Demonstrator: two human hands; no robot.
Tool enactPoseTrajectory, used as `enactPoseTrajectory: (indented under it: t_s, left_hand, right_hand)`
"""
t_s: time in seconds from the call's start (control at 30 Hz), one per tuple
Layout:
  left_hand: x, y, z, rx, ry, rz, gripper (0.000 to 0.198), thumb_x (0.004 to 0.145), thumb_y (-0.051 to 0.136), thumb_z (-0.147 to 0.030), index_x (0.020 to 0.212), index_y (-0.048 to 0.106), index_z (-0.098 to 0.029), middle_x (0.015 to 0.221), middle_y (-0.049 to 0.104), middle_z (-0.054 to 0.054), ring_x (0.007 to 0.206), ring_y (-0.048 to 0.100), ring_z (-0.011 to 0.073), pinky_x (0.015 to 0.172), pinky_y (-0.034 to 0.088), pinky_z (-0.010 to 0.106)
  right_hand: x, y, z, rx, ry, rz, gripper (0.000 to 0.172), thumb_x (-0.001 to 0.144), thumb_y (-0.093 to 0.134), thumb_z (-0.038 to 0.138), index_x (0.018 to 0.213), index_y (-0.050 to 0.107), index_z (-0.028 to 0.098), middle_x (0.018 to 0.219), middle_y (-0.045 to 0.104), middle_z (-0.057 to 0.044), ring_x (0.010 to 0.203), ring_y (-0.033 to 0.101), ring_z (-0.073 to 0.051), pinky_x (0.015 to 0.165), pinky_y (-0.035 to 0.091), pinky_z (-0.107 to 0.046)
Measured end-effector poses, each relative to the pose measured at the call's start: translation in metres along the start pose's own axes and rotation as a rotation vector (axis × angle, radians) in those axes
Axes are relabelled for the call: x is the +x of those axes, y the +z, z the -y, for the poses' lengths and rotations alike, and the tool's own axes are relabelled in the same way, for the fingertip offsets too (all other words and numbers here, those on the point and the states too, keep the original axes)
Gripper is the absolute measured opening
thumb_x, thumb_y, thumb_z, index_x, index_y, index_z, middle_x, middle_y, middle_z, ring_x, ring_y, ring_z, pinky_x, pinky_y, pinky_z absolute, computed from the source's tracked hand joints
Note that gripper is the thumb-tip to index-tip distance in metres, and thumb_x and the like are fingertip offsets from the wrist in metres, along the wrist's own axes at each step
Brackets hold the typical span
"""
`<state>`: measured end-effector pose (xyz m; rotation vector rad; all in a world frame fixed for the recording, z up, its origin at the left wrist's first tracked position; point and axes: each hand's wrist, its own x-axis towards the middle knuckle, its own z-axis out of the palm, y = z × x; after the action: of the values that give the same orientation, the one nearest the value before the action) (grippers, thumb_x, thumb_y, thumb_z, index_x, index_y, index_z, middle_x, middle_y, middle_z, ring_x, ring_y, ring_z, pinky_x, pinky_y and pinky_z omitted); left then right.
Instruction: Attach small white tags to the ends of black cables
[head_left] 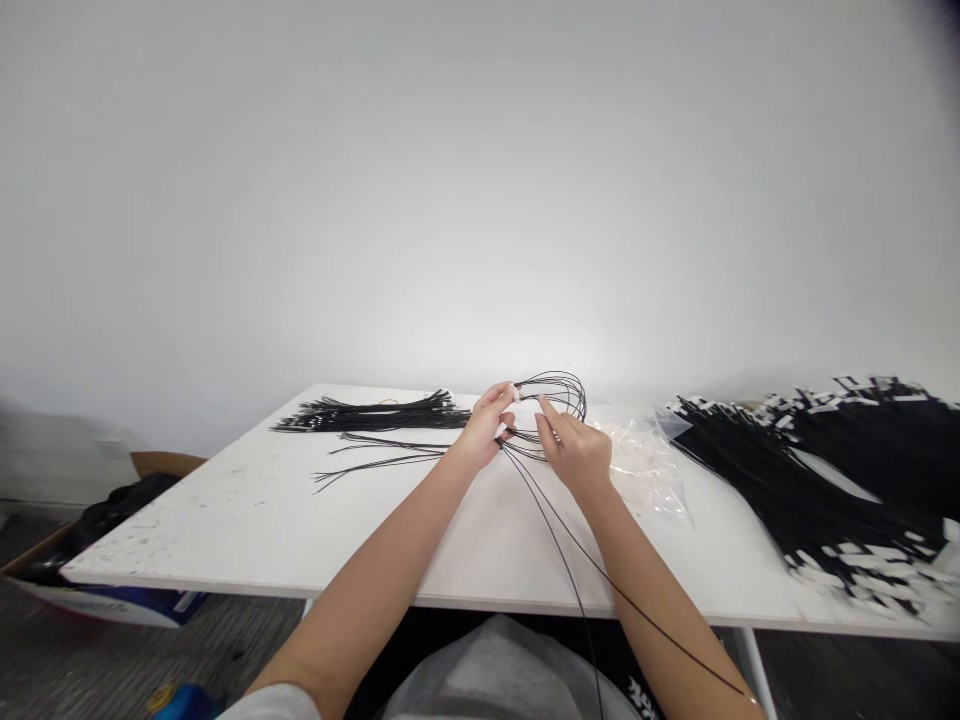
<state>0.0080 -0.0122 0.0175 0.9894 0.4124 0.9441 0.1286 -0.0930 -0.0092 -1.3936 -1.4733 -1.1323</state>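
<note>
My left hand [484, 432] is closed on a small white connector [514, 393] and the black wires running from it. Those thin black wires [555, 376] loop out to the right and come back under my fingers. Their loose ends [382, 462] fan out to the left over the table, and two long strands [555, 530] trail toward my lap. Close by on the right, my right hand [576, 445] has its index finger stretched toward the connector and the other fingers curled at the wires. Exactly what it grips is hard to make out.
Behind my left hand lies a bundle of black wires [390, 413] on the white table [255, 520]. A clear plastic bag [652, 470] rests right of my hands. Large piles of black cables with white ends [750, 470] cover the right side. A cardboard box [161, 463] stands on the floor at left.
</note>
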Motion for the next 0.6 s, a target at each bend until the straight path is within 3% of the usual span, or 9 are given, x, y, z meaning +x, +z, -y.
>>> enactPoseTrajectory:
  t_s: [0.4,0.6]
  left_hand:
    - [-0.0008,-0.0003,0.0,-0.008,-0.048,-0.023,0.033,0.063,0.07,-0.042,0.085,0.058,-0.021,0.078,0.052,-0.003,0.038,0.028,-0.0015,0.033,0.016,0.015]
    - [-0.0008,0.0001,0.0007,0.015,-0.045,-0.03,0.032,0.062,0.07,-0.041,0.083,0.058,-0.02,0.071,0.05,-0.004,0.037,0.028,-0.001,0.033,0.016,0.015]
  right_hand:
    - [-0.0009,0.0041,0.0034,0.197,0.108,0.073,0.026,0.084,0.045,0.022,0.104,0.061,0.02,0.076,0.066,-0.003,0.057,0.055,-0.008,0.052,0.036,-0.019]
    - [0.0009,0.0023,0.0044,0.231,0.141,0.081,0.024,0.083,0.044,0.02,0.099,0.062,0.019,0.077,0.066,-0.003,0.053,0.052,-0.008,0.052,0.037,-0.02]
